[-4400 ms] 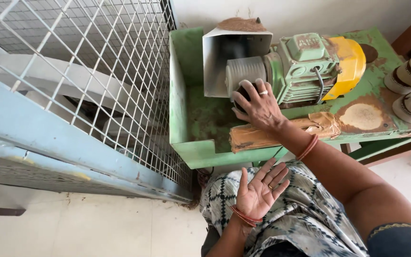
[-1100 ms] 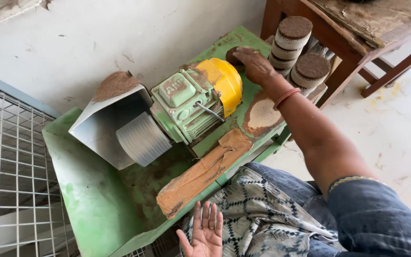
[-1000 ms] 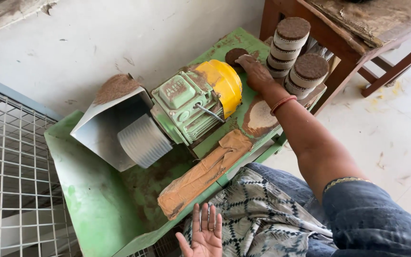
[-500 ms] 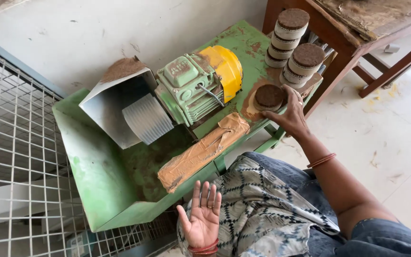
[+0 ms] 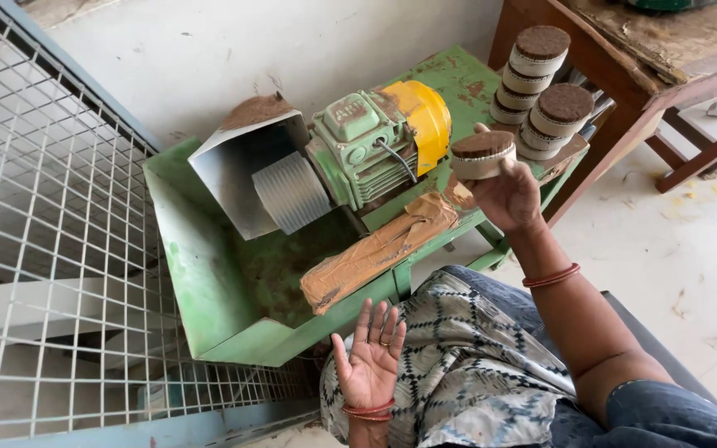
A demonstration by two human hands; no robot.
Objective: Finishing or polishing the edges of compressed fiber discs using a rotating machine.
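My right hand holds a round brown-topped disc with a pale rim, lifted above the right end of the green machine table. Two stacks of similar discs stand at the table's far right corner. On the table sits a green motor with a yellow end cover and a ribbed grey drum under a metal hood. My left hand rests palm up with fingers spread over my patterned lap, holding nothing.
A long brown-taped pad lies along the table's front edge. A wire mesh cage stands to the left. A wooden bench is at the upper right, over a pale floor.
My right hand reached to the disc stacks at the far right, took one disc, and has brought it up and back toward me. My left hand stayed open on my lap.
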